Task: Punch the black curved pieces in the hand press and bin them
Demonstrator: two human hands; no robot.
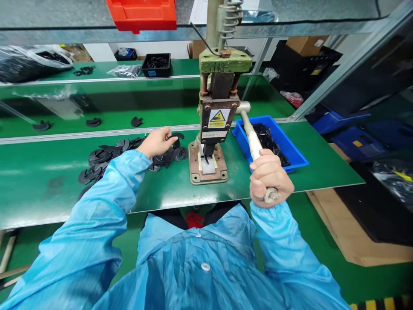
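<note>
My right hand [270, 177] is wrapped round the pale, tape-covered lever handle [253, 140] of a green hand press [225, 63]. The lever slants down toward me on the right side of the press. With thumb and fingers, my left hand [157, 142] pinches a black curved plastic piece [178, 137], just left of the press. Below and beside that hand lies a loose pile of similar black pieces [106, 155]. Under the ram, a small black strip [207, 160] shows on the pale plate [209, 168] of the press base.
A blue tray [298, 160] of black pieces stands right of the press. Single curved pieces [93, 122] lie spaced along the green strip behind. Farther back are a black bin [147, 71] and plastic bags [30, 64]. A red bin [143, 15] sits on the overhead shelf.
</note>
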